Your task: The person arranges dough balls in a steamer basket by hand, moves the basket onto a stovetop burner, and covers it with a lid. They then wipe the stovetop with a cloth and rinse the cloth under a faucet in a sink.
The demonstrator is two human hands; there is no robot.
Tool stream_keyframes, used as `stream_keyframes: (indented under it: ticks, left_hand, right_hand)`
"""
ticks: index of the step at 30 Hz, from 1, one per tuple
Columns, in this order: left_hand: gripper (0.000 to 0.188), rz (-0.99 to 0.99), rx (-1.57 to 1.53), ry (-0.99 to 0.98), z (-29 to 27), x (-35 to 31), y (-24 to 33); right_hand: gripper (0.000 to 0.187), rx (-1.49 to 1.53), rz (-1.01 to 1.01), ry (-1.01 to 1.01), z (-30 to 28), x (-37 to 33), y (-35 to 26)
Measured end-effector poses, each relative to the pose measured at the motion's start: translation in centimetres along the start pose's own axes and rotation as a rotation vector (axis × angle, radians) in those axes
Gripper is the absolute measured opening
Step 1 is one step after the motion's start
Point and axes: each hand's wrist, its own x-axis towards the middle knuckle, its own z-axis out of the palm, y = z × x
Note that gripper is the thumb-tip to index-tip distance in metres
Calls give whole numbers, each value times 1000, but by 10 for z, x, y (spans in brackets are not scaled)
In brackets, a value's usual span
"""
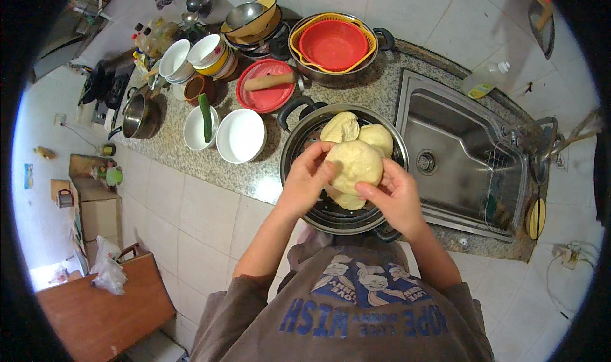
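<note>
Brown shirt (353, 317); 2 hands (307, 178) pinch dough round (356, 164) over pot (338, 226); forearms (265, 238) converging.

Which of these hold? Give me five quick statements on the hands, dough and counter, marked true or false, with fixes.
1. The left hand and right hand both hold a round piece of dough. True.
2. The held piece is the only dough in view. False: other dough pieces lie in the steel pot below it.
3. The sink is to the right of the steel pot. True.
4. The cucumber lies in the sink. False: the cucumber rests in a white bowl left of the pot, one end past the rim.
5. The wooden rolling pin lies on a red plastic dish. True.
</note>
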Motion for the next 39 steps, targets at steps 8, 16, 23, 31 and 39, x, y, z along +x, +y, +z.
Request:
stream_keyframes:
  ticks: [8,16,23,31,39]
  left_hand:
    - [53,-59,-167,-110,1,-3,4]
    - [38,290,855,-1,-55,22,9]
    - [41,160,1125,-474,-61,37,14]
    - [47,228,983,-410,-53,44,2]
    - [36,145,1089,-557,-59,46,10]
  right_hand:
    - [36,35,-17,13,-7,2,4]
    - [38,-751,1,90,-44,-11,41]
    - [53,-961,-82,0,-8,-14,53]
    - [43,-866,-79,-1,-1,-20,72]
    - [46,-689,57,-14,-27,-16,65]
